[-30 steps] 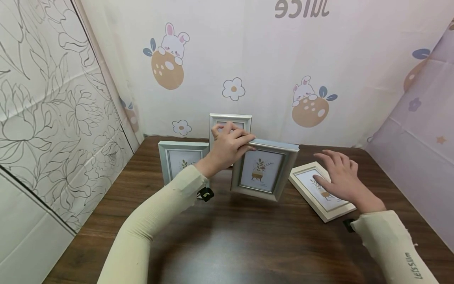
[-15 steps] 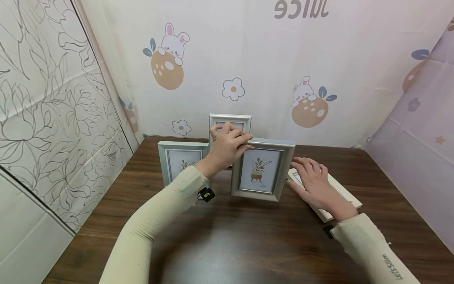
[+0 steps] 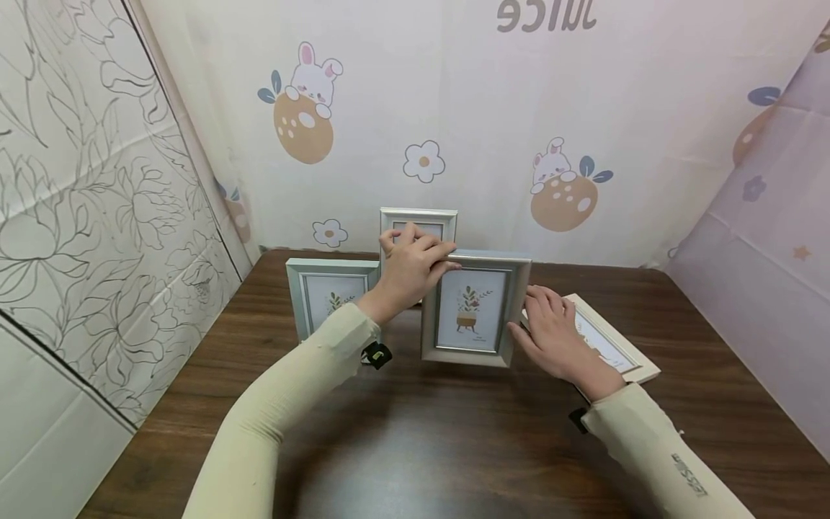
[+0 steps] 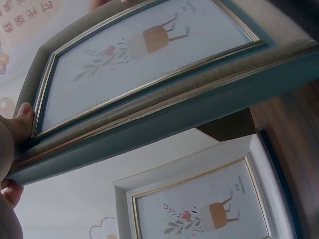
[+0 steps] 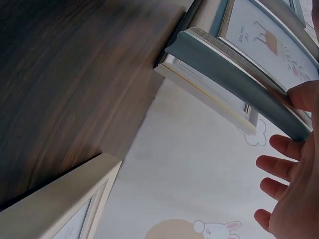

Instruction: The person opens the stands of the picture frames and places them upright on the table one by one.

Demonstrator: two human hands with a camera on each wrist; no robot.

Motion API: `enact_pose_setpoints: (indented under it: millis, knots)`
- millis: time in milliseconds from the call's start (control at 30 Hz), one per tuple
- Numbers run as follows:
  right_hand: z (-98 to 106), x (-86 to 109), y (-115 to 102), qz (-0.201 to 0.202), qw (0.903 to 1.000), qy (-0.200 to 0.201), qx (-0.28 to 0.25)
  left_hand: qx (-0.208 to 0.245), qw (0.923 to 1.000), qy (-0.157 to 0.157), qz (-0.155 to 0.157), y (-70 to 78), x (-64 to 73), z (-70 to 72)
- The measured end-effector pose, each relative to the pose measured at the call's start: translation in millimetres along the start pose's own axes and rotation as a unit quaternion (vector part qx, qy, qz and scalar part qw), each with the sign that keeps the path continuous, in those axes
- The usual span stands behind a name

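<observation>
A champagne-silver picture frame (image 3: 472, 310) with a potted-plant print stands nearly upright on the table. My left hand (image 3: 410, 274) holds its upper left corner, thumb in front; the left wrist view shows the thumb (image 4: 24, 119) on the front border and a fingertip behind. At the right edge is my right hand (image 3: 558, 339). In the right wrist view its thumb (image 5: 303, 95) lies on the front and the index fingertip sits behind the edge; the other fingers are spread. A white picture frame (image 3: 418, 215) stands behind, partly hidden by my left hand.
A pale green picture frame (image 3: 332, 295) stands on the left, partly behind my left forearm. On the right a cream picture frame (image 3: 606, 342) lies face up, partly under my right hand. A printed curtain (image 3: 480, 108) hangs behind the brown wooden table (image 3: 415, 447).
My right hand has moved left from above the cream frame to the champagne-silver frame's right edge. That frame's right side has shifted slightly left, and it faces more squarely forward. My left hand keeps its hold.
</observation>
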State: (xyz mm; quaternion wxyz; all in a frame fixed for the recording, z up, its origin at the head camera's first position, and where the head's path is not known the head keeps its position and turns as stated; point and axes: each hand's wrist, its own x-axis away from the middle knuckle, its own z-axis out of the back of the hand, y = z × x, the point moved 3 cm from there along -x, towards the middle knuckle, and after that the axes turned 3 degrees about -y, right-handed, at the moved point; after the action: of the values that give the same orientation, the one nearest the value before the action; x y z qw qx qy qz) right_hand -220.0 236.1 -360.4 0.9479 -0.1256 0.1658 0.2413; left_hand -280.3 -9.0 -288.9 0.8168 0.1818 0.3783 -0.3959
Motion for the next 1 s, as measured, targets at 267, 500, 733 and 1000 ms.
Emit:
enact_pose_setpoints:
  millis: [267, 500, 733, 1000]
  knots:
    - [-9.9, -13.6, -2.1, -0.023, 0.9995, -0.021, 0.004, -0.05, 0.9987, -0.009, 0.01, -8.0, 0.6, -9.8]
    - [-20.8, -22.8, -0.7, -0.03, 0.9989, -0.035, 0.007, -0.087, 0.9954, -0.032, 0.024, -13.4, 4.8, -17.4]
    - [-28.3, -26.3, 2.0, -0.035, 0.9975, -0.061, 0.009, -0.111, 0.9907, -0.072, 0.032, -15.0, 6.9, -21.5]
    - [-31.1, -27.9, 3.2, -0.04, 0.997, -0.066, 0.008, -0.131, 0.9879, -0.077, 0.029, -13.9, 7.8, -21.4]
